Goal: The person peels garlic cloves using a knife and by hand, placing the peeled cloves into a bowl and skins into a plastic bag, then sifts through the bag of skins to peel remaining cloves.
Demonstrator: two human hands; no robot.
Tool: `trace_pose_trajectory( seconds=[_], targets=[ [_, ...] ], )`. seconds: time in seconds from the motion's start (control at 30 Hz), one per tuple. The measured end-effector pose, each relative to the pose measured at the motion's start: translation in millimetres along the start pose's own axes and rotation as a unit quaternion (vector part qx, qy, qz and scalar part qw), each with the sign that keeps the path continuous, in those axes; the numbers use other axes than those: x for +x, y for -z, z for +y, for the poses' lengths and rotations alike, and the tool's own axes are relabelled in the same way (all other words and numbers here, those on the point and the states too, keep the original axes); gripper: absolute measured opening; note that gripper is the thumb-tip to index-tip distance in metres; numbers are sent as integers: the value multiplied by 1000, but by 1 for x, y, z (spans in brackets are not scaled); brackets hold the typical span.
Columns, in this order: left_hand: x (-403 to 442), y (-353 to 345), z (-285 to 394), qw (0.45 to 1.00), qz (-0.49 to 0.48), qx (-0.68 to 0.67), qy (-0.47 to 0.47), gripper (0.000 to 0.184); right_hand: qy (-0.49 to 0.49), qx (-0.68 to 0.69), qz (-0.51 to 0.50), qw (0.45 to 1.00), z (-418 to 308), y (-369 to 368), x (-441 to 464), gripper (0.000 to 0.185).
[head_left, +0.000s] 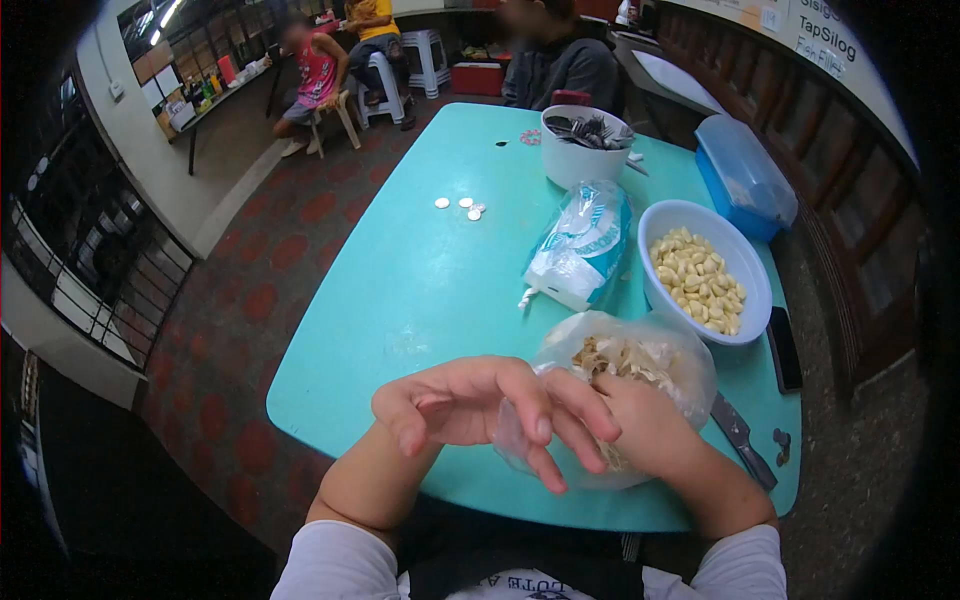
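My left hand is raised over the near edge of the table, its fingers apart and holding nothing. Beyond it, my right hand reaches into a clear plastic bag of papery garlic skins; its fingertips are hidden among the skins and behind my left fingers. Right behind the bag stands a pale blue bowl with many peeled garlic cloves. To the right of my right hand lies a knife with a dark handle.
The turquoise table carries several coins, a blue-and-white plastic pack, a white tub of cutlery, a blue lidded box and a phone. A person in dark clothing sits at the far end; others sit further back.
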State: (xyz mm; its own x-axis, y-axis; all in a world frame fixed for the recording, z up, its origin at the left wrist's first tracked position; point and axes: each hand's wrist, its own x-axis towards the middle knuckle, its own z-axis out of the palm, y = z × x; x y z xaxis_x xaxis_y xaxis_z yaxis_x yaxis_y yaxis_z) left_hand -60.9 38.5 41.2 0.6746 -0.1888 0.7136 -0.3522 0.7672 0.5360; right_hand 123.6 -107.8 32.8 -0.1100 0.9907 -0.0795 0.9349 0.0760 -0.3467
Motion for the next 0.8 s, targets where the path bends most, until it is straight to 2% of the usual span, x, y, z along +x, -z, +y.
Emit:
trace_pose_trajectory(
  seconds=[0.2,0.3,0.37,0.43,0.73,0.8],
  targets=[
    [-1,2,-1,1000,-5,5,2,56,24,18,18,999,0,3,0,28],
    [-1,2,-2,1000,-5,8,3,56,20,-12,-91,996,8,-16,1,28],
    [-1,3,-3,1000,-6,12,7,57,36,-23,-24,999,15,-39,4,26],
    [0,3,-4,1000,-9,18,15,57,35,-17,-6,999,19,-47,8,25],
    [-1,8,-6,1000,-12,21,13,60,-22,4,-94,995,14,-23,18,22],
    [-2,7,-9,1000,5,26,1,67,-30,5,-111,993,17,-24,19,24]
  ],
)
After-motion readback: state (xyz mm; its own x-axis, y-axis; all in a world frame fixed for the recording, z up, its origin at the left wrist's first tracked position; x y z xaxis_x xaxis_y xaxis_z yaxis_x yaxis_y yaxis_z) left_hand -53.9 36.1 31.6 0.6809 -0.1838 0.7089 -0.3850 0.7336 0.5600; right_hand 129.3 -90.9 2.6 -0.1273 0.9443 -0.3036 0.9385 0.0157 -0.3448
